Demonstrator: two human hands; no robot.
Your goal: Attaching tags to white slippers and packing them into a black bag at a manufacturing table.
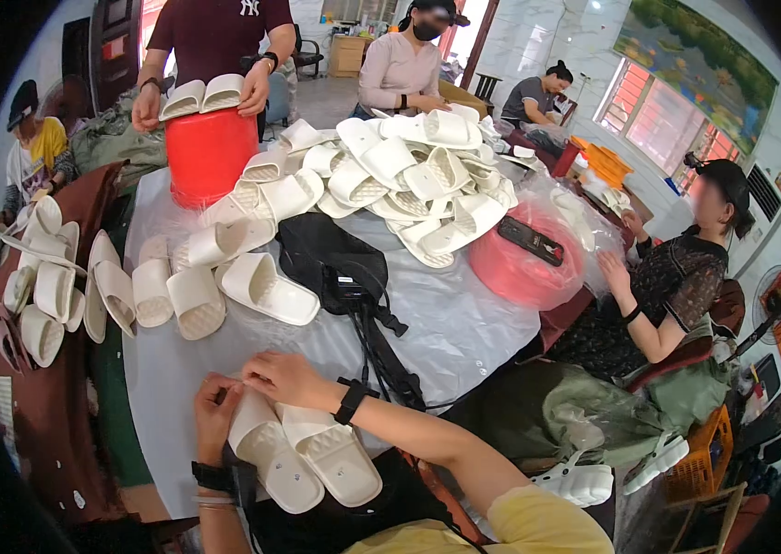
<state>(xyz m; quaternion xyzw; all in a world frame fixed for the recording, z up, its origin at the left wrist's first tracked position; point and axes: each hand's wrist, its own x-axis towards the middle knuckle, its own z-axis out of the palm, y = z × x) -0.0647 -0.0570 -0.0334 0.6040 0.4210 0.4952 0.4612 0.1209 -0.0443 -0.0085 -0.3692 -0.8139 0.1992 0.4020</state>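
Close in front of me, a pair of cream slide slippers lies side by side: the left slipper [270, 457] and the right slipper [333, 457]. Their toe straps point away from me and small marks dot the heels. My left hand [215, 411] is closed in a pinch beside the left slipper's strap. Over the straps reaches my right hand [287, 379], its fingertips pinched together close to the left ones. Whatever lies between the fingers is too small to make out. Several more cream slippers [197, 300] sit just beyond my hands.
A large slipper heap [409, 175] covers the far table [464, 323]. A black bag [330, 263] with straps lies mid-table. Across stands a red bucket [213, 157], where a person holds two slippers. A pink plastic-wrapped bundle [524, 268] is at right, near another person. More slippers [44, 277] lie left.
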